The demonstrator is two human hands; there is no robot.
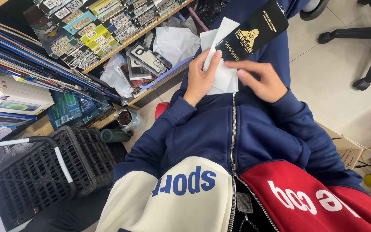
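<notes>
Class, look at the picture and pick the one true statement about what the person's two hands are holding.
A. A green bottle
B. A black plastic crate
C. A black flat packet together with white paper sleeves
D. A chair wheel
C: the left hand and right hand grip white paper sleeves with a black flat packet sticking up from them, over the person's lap.

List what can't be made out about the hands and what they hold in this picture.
- Head view: the black packet runs off the top edge, so its far end is unseen.
- The white sheets are partly covered by the packet and the left hand; their number is unclear.
- The right hand shows its back; the palm and any grip beneath are hidden.
- The lap under the sheets is covered.
</notes>
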